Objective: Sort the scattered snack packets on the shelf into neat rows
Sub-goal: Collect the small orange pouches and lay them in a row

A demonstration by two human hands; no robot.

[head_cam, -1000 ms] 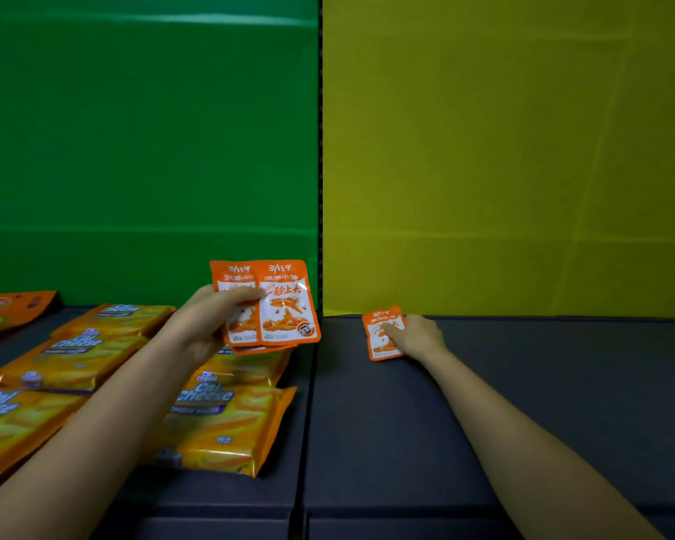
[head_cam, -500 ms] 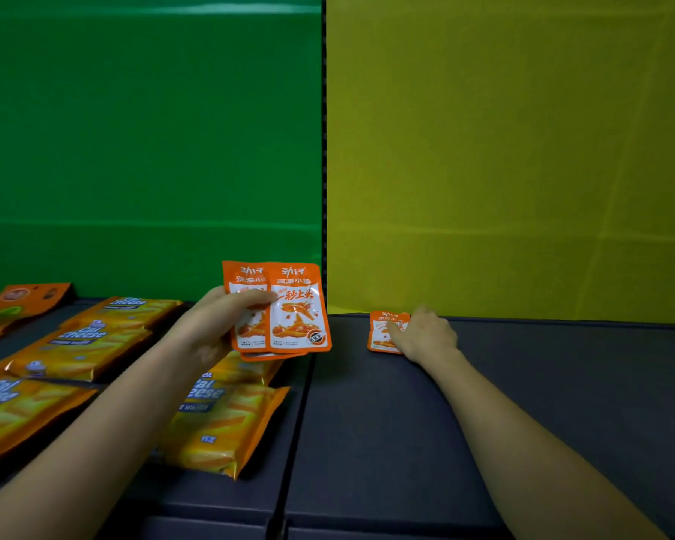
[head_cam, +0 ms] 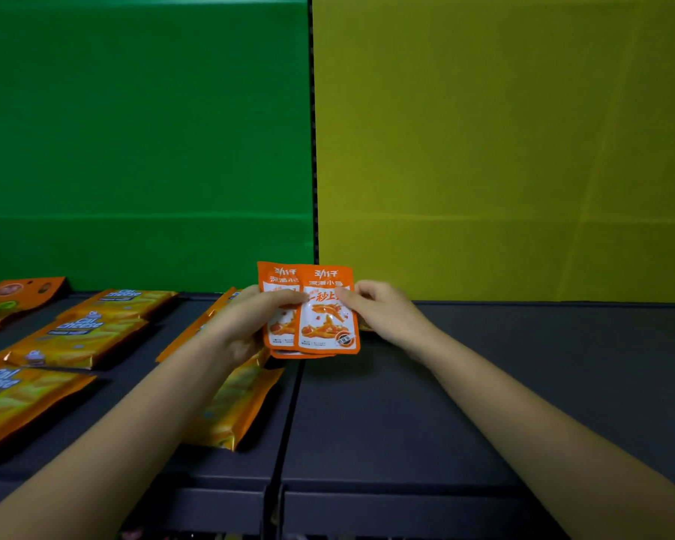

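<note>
My left hand grips a small stack of orange snack packets upright over the seam between the two shelf boards. My right hand pinches the right edge of the front packet, thumb on its face. A sliver of another orange packet shows on the dark shelf just behind my right hand; the rest of it is hidden.
Several yellow cheese packets lie on the left shelf board, one in the middle, one near the front, one under my left arm. An orange box sits at the far left. Green and yellow panels stand behind.
My right hand let go of the single packet on the shelf and came left to the stack. My left hand carried the stack to the right, toward the middle.
</note>
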